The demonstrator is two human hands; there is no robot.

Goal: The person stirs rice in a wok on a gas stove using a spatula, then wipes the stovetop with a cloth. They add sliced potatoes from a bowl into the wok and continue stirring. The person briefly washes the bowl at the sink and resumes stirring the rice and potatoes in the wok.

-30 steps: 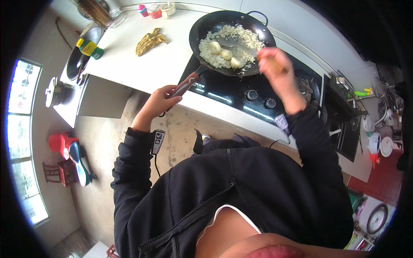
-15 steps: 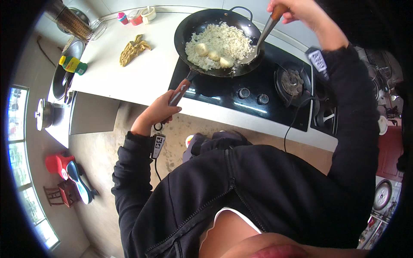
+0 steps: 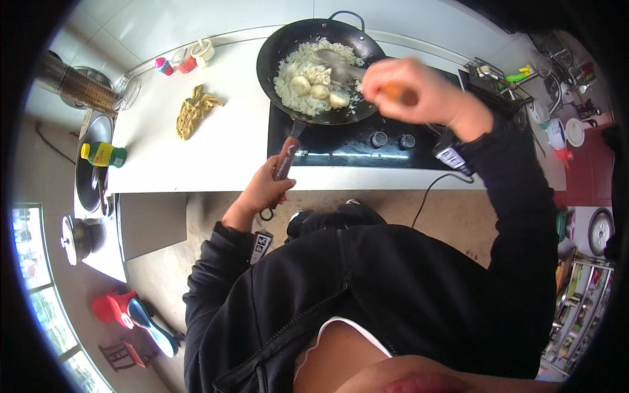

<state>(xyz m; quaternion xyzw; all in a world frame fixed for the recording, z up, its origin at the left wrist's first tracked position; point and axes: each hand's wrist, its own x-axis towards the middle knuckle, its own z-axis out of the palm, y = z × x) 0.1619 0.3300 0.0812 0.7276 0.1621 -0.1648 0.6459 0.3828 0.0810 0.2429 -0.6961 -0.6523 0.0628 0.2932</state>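
Observation:
My left hand (image 3: pixel 265 185) is wrapped round the brown handle (image 3: pixel 285 158) of a dark wok (image 3: pixel 267 62) on the black stove. White rice (image 3: pixel 296 108) fills much of the wok, with three pale rounded lumps (image 3: pixel 320 92) lying on its near side. Over the wok's right rim, my right hand (image 3: pixel 422 88) grips the brown handle (image 3: pixel 398 93) of a spatula. The spatula's blade is smeared by motion among the rice, so its edges are hard to make out.
On the white counter (image 3: pixel 226 141) left of the stove lies a crumpled tan cloth (image 3: pixel 195 111). Small cups (image 3: pixel 203 52) stand against the back wall. A yellow-green bottle (image 3: pixel 103 154) sits beside a second dark pan (image 3: pixel 85 180). Knobs (image 3: pixel 379 139) line the stove's front.
My right hand has swung down and left with the spatula, from above the wok's far right to its near right rim. The spatula blade has moved into the rice. My left hand keeps its grip.

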